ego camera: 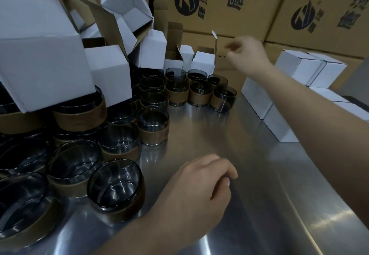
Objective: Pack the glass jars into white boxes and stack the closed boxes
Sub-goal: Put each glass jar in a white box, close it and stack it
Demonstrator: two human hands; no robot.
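Closest to us, lower left, glass jars (115, 187) with brown bands crowd the steel table (229, 155), and open white boxes (107, 71) pile up above them in the upper left. Over to lower centre: our left hand (199, 189) rests on bare metal, fingers loosely curled, holding nothing, with the nearest jar just to its left. Upper centre, an empty box (202, 61) stands with its flap up and more jars right below it. Our right hand (246, 55) hovers just right of that flap, blurred, so we cannot tell whether its fingers pinch anything. We judge this hand the nearer one, with the box lying left of its fingers. Far right, closed boxes (311, 69) sit stacked.
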